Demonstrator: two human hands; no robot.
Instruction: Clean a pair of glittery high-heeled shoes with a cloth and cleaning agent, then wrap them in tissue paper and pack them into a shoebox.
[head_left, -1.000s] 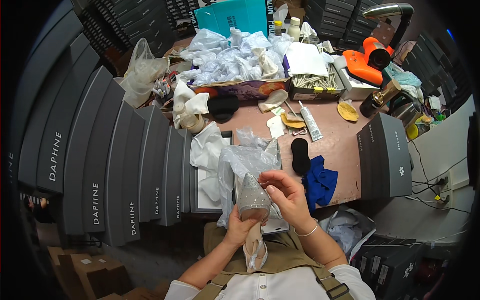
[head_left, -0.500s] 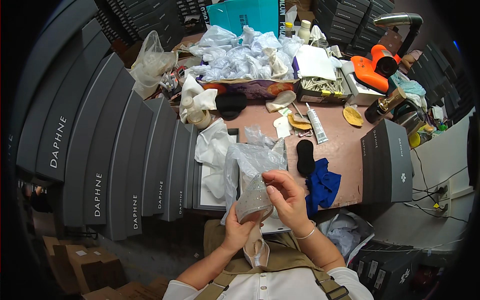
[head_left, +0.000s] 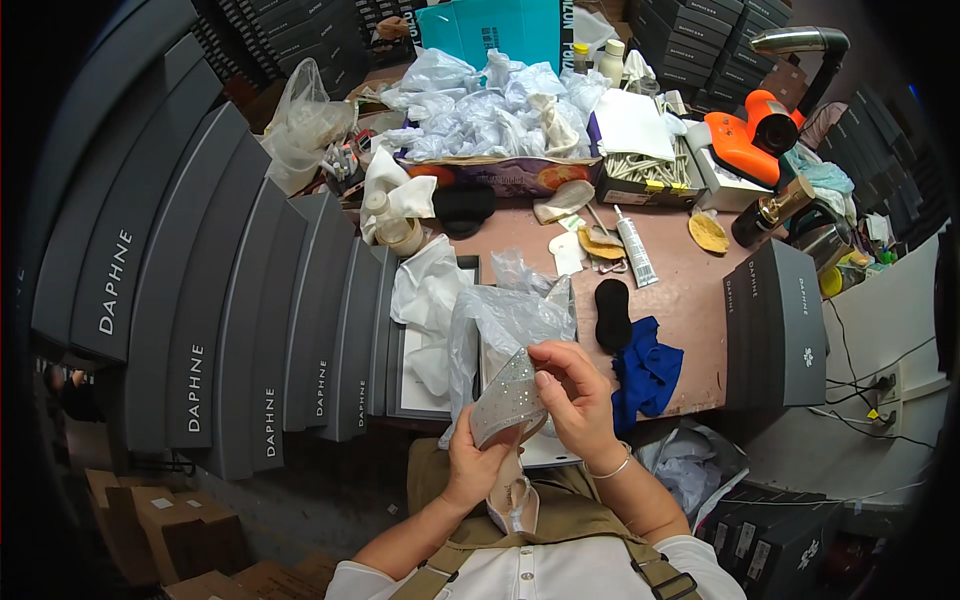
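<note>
Close to my body I hold a pale shoe (head_left: 505, 400) with a pointed, glittery toe covered in small stones. Its toe points away from me, and its strapped heel end hangs near my lap. My left hand (head_left: 476, 460) is closed around the middle of the shoe from the left. With bent fingers my right hand (head_left: 578, 400) grips the right edge near the toe; its fingertips partly hide that edge. Just beyond the shoe lies a crumpled translucent plastic bag (head_left: 495, 315). An open grey shoebox (head_left: 400, 385) with white tissue paper (head_left: 428, 300) is to its left.
Grey shoeboxes (head_left: 230, 330) stand stacked along the left; another pair (head_left: 775, 325) stands at the right. A blue cloth (head_left: 648, 370) and a black pad (head_left: 612, 315) lie right of my hands. Farther back are a glue tube (head_left: 636, 248), a carton of crumpled paper (head_left: 500, 172) and an orange hot-air blower (head_left: 742, 140).
The shoe has tilted slightly in my hands, so its stones catch more light. Both hands keep their grip in nearly the same place.
</note>
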